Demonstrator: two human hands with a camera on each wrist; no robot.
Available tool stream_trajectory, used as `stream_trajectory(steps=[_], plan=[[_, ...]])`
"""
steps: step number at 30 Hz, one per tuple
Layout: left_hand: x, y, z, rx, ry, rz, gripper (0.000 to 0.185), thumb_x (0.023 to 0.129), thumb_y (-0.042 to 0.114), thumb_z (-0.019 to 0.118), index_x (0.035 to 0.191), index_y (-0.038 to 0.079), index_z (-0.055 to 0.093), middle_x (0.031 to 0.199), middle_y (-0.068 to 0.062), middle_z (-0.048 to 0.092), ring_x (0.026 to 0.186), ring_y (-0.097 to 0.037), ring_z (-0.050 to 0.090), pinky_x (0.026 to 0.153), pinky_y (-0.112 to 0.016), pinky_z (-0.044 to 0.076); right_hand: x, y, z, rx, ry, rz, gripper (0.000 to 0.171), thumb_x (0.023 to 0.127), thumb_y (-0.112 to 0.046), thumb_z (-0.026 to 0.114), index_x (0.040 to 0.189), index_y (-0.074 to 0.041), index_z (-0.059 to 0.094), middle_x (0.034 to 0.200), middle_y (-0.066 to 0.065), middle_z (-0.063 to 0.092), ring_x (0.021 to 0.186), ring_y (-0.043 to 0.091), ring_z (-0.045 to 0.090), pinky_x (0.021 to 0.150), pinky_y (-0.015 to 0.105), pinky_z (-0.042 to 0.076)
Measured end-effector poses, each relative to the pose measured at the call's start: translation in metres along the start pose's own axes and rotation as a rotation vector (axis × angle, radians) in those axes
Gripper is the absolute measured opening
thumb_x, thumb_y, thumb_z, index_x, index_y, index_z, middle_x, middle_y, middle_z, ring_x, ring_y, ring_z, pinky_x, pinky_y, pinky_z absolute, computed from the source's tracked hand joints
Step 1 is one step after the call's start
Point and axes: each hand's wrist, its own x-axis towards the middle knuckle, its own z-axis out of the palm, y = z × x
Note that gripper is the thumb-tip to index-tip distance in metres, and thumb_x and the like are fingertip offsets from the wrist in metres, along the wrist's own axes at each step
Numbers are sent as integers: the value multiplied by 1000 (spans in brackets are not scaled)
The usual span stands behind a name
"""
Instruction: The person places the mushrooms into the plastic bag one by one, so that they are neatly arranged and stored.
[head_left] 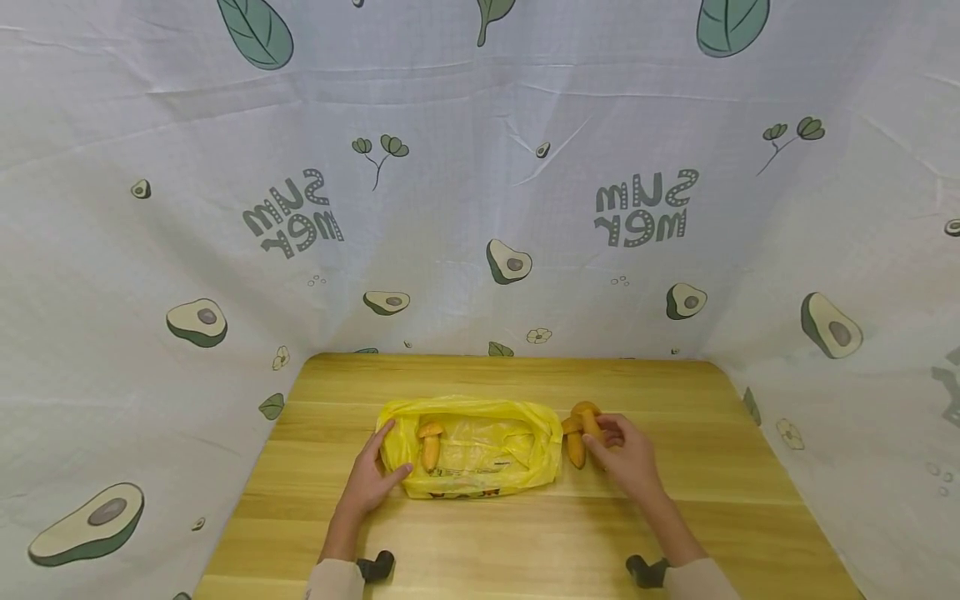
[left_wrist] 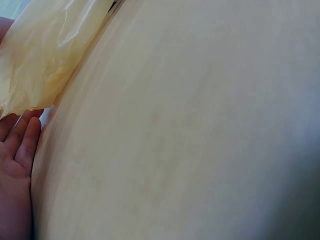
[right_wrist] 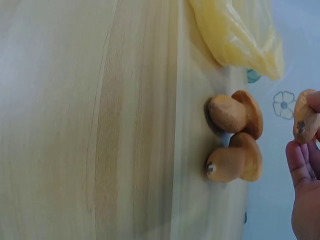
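Note:
A yellow plastic bag [head_left: 480, 450] lies open on the wooden table [head_left: 525, 533], with one orange-brown toy mushroom [head_left: 430, 443] inside at its left end. My left hand [head_left: 371, 477] rests at the bag's left edge, fingers straight; in the left wrist view the fingers [left_wrist: 22, 142] lie just under the bag [left_wrist: 45, 50]. Right of the bag, my right hand [head_left: 603, 440] pinches a mushroom [head_left: 591, 422] by its fingertips; it shows as the held mushroom [right_wrist: 305, 120] in the right wrist view. Two more mushrooms [right_wrist: 234, 137] lie side by side on the table beside the bag [right_wrist: 240, 35].
A white cloth printed with avocados and leaves [head_left: 480, 208] walls the table at the back and both sides. Bare wood [head_left: 517, 542] stretches in front of the bag toward me.

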Motion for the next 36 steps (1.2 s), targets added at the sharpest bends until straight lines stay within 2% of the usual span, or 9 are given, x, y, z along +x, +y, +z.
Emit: stream_trajectory(steps=[7, 12, 19, 36], plan=[[2, 3, 0, -5, -8, 2, 89, 91, 29, 78, 163, 13, 29, 167, -27, 23, 153, -55, 17, 118, -71, 26, 3, -4, 6, 30, -4, -39, 38, 92, -19, 80, 122, 0, 66, 113, 15, 71, 97, 27, 66, 81, 19, 56], [5, 6, -2, 5, -6, 10, 89, 90, 28, 78, 163, 14, 30, 168, -25, 24, 154, -53, 18, 119, -70, 24, 7, -11, 11, 71, 2, -52, 37, 89, -16, 82, 119, 0, 67, 111, 14, 72, 94, 21, 65, 81, 23, 58], [6, 7, -3, -15, -11, 3, 89, 89, 26, 80, 163, 15, 31, 167, -25, 27, 153, -49, 24, 120, -67, 27, 8, -20, 20, 126, -10, -29, 36, 88, -12, 83, 118, -1, 68, 107, 14, 71, 91, 18, 64, 77, 16, 55], [-1, 6, -1, -7, -1, -7, 88, 89, 27, 79, 163, 14, 32, 166, -26, 27, 153, -52, 23, 118, -69, 27, 4, -40, 41, 167, -51, -25, 34, 88, -13, 83, 116, -3, 68, 103, 10, 71, 88, 15, 63, 77, 23, 58]])
